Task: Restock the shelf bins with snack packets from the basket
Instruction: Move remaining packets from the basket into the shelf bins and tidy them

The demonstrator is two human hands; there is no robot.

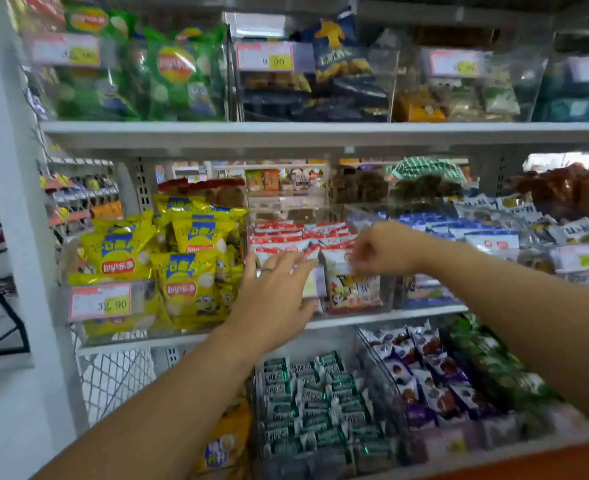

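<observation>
Left hand: your left hand [272, 296] is spread wide with straight fingers. It lies flat against the front of the clear bin [388, 296], fingertips up at the front row of packets, and holds nothing.
Right hand: your right hand [372, 251] has its fingers bunched and curled down. They pinch the top edge of the front packet [351, 289]; motion blur hides how firm the hold is.
Front packet: white with orange print. It stands upright at the front of the clear bin, just right of your left hand.
Red-and-white packets [286, 237]: packed in rows in the same bin, behind the front packet.
Clear bin: it sits on the middle shelf [390, 315], between the yellow crisp bags [182, 271] on the left and the blue-and-white packets [459, 226] on the right.
Price tag [100, 303]: fixed to the front of the yellow crisp bags' bin.
Top shelf: green crisp bags [178, 74] stand on the left.
Lower shelf: green-and-white packets [313, 403] lie beside purple packets [431, 386], below your forearms.
</observation>
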